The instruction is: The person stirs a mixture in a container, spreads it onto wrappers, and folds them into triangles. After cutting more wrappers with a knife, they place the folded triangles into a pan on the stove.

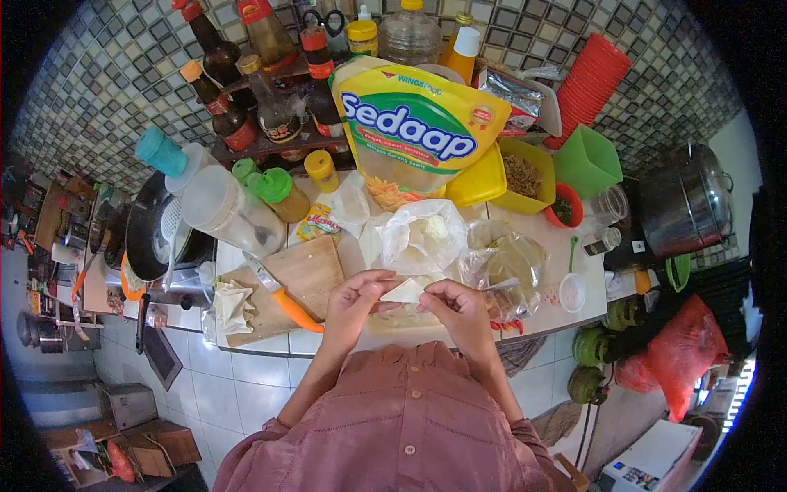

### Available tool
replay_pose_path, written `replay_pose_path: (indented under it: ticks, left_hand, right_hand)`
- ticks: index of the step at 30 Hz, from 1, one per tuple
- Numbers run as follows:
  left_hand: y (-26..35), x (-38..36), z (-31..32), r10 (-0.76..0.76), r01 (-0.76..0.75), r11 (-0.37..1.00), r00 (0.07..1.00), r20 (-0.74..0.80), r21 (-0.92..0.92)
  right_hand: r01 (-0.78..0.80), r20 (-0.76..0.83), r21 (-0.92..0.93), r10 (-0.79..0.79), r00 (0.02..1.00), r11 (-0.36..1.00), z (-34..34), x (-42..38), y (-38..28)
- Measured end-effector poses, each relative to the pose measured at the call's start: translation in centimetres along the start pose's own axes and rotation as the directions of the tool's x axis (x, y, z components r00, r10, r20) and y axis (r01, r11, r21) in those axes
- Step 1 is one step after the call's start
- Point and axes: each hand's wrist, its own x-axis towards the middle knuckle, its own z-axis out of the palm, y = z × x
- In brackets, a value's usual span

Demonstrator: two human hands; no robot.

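Observation:
Between my hands, at the counter's front edge, is a small pale folded wrapper (404, 290), like a thin dough sheet. My left hand (357, 302) pinches its left side, and my right hand (461, 310) grips the right end with thumb and fingers. Just beyond them lies an opened clear plastic bag (410, 239) with a whitish lump inside. To the left, a knife with an orange handle (295, 310) rests on a wooden cutting board (316, 275). Several similar folded pale pieces (234, 307) are heaped at the board's left corner.
A yellow Sedaap pouch (410, 123) stands at the back. Right of it are a yellow tub (525, 184) with brown shredded food and a red bowl (564, 207). Crumpled clear plastic (508, 262) lies to my right. A dark pan (147, 221) sits at far left.

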Motion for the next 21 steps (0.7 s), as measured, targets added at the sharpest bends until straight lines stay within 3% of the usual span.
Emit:
replay_pose_path:
  ticks: [3,5,9,12,16,18,21]
  left_hand:
    - [0.2,0.0,0.1,0.0,-0.009,0.991,0.998,0.07,0.136]
    - [-0.2,0.1,-0.5,-0.086,0.039,0.939,0.989,0.122,0.343]
    - [-0.3,-0.1,-0.5,-0.092,0.068,0.941,0.994,0.058,0.332]
    - [0.4,-0.3,-1.2,-0.008,-0.013,0.904,0.999,0.049,0.428]
    - [3.2,-0.7,-4.0,0.196,-0.121,0.91,0.968,-0.154,0.396]
    - [5.2,-1.3,-7.1,0.36,-0.194,0.802,0.911,-0.199,0.565]
    - [9.2,-3.4,-9.5,0.497,-0.07,0.598,0.814,-0.301,0.798]
  right_hand:
    - [0.014,0.036,-0.032,-0.013,0.999,0.999,0.1,0.0,0.0]
    - [0.029,0.055,-0.04,-0.027,0.998,0.999,0.2,-0.1,0.0]
    - [0.045,0.081,-0.09,-0.038,0.996,0.995,0.3,-0.1,-0.1]
    - [0.056,0.092,-0.12,-0.045,0.995,0.991,0.2,-0.1,0.1]
    - [0.018,0.063,-0.115,-0.011,0.998,0.993,0.1,-0.6,0.0]
    - [-0.011,0.078,-0.152,0.023,0.997,0.988,-0.4,-1.0,0.0]
    - [-0.049,0.075,-0.193,0.065,0.995,0.98,-0.8,-1.7,-0.2]
